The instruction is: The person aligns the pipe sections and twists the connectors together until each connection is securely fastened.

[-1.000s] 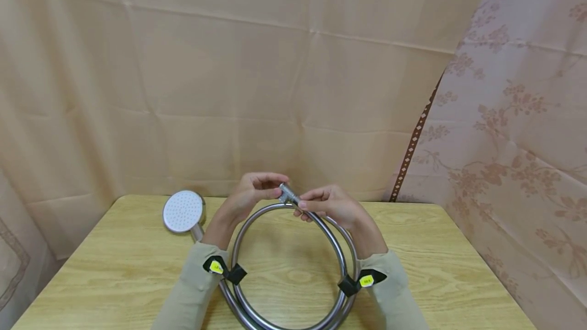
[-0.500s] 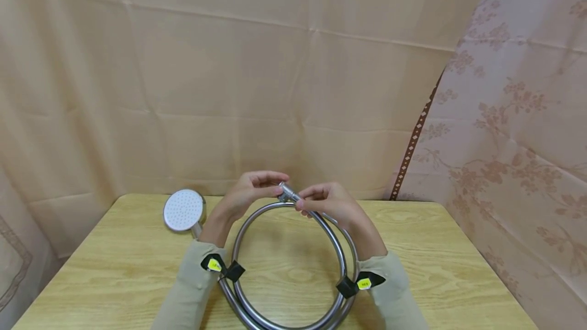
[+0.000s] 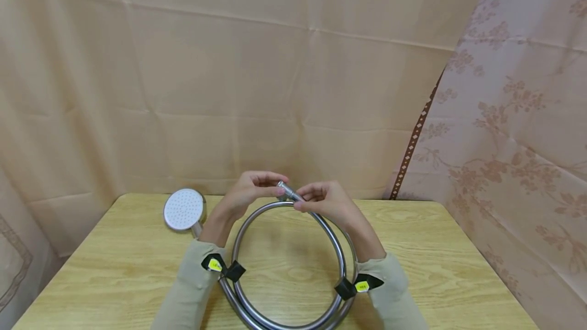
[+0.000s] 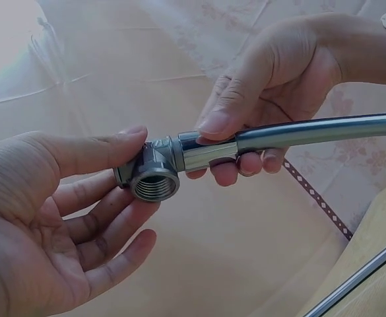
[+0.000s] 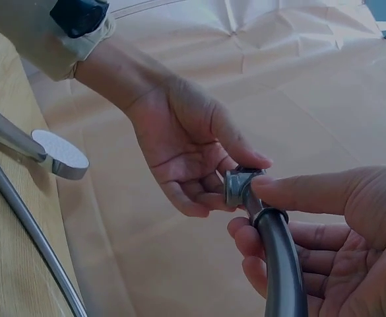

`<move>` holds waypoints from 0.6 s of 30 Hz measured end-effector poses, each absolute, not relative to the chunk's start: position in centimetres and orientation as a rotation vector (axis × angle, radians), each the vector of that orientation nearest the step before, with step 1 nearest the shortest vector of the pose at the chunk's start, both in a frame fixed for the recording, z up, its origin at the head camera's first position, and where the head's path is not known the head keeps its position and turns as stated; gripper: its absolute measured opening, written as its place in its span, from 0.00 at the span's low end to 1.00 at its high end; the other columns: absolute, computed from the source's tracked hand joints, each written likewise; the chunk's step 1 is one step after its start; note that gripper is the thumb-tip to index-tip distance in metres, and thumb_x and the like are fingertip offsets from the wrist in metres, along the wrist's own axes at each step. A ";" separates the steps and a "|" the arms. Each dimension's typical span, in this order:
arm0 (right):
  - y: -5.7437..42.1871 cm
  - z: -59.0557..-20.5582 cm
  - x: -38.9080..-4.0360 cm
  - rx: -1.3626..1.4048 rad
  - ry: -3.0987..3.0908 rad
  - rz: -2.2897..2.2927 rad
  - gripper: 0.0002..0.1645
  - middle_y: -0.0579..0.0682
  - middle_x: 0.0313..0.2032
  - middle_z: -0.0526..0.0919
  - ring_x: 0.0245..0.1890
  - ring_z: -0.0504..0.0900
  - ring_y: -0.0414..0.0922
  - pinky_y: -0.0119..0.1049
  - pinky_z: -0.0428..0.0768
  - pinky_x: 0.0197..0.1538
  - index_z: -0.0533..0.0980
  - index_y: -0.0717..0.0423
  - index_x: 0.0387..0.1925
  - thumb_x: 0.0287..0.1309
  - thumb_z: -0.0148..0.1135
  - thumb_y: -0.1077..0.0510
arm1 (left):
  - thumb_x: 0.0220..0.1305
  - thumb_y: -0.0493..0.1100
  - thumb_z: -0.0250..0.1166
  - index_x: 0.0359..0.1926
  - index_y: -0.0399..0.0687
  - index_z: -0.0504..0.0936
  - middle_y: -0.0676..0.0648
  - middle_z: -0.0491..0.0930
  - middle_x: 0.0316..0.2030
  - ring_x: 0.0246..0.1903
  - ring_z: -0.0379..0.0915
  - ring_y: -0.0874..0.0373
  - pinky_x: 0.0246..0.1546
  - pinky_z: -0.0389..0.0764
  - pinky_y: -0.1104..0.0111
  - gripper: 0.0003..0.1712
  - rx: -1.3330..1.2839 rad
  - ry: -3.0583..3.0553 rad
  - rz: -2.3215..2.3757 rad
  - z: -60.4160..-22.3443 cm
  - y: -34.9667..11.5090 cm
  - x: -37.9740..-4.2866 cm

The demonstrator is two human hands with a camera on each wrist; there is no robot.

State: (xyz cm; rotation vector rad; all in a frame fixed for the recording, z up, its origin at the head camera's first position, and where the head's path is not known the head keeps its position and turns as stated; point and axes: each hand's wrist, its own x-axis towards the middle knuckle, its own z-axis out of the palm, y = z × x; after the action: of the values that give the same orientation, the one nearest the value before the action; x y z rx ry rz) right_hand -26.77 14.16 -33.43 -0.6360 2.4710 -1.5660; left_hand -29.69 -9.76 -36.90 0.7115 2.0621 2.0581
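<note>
My left hand [image 3: 245, 195] pinches a small metal tee fitting [image 4: 154, 173] between thumb and fingers. The fitting's threaded side opening faces the left wrist camera. My right hand [image 3: 332, 205] grips the shiny end nut [image 4: 206, 153] of a shower hose [image 4: 311, 132], thumb on top and fingers beneath. Nut and fitting meet end to end, in one line. The grey metal hose lies in a round coil [image 3: 341, 253] between my forearms. At the left, a round shower head [image 3: 183, 210] rests with its white face up, its handle partly hidden behind my left arm.
A light wooden table [image 3: 293, 264] carries the coil and shower head. Beige cloth [image 3: 229, 90] hangs behind the table's far edge, and a flowered pink cloth [image 3: 518, 141] hangs on the right. Black straps with cubes [image 3: 345, 287] sit on both wrists.
My right thumb and fingers have shifted slightly around the hose's end nut, and the right wrist has turned a little. The left hand keeps its hold on the fitting almost unmoved.
</note>
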 end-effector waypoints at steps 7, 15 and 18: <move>14.1 -33.5 -26.6 -0.699 2.499 -1.560 0.13 0.56 0.33 0.89 0.32 0.86 0.42 0.34 0.82 0.43 0.87 0.63 0.43 0.58 0.74 0.60 | 0.63 0.37 0.72 0.51 0.33 0.85 0.54 0.88 0.35 0.36 0.81 0.62 0.46 0.81 0.67 0.17 0.704 2.080 2.085 -36.8 -9.6 -29.6; 14.6 -33.6 -26.8 -0.747 2.421 -1.593 0.12 0.58 0.33 0.90 0.32 0.86 0.44 0.36 0.84 0.45 0.87 0.63 0.42 0.60 0.73 0.59 | 0.61 0.37 0.73 0.52 0.26 0.83 0.54 0.88 0.34 0.34 0.81 0.62 0.42 0.82 0.70 0.22 0.717 2.086 2.097 -36.7 -9.4 -29.5; 14.6 -33.6 -26.8 -0.738 2.388 -1.609 0.11 0.55 0.32 0.90 0.32 0.86 0.43 0.35 0.84 0.44 0.87 0.64 0.42 0.60 0.73 0.60 | 0.60 0.35 0.73 0.52 0.25 0.83 0.56 0.88 0.33 0.34 0.81 0.62 0.41 0.82 0.70 0.22 0.718 2.090 2.102 -36.8 -9.3 -29.5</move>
State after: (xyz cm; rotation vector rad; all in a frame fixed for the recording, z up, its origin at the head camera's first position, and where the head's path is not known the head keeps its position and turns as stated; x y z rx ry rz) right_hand -26.81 14.60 -33.57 -0.7381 2.3884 -1.6090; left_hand -29.50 -9.29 -36.75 0.7177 2.0905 2.1023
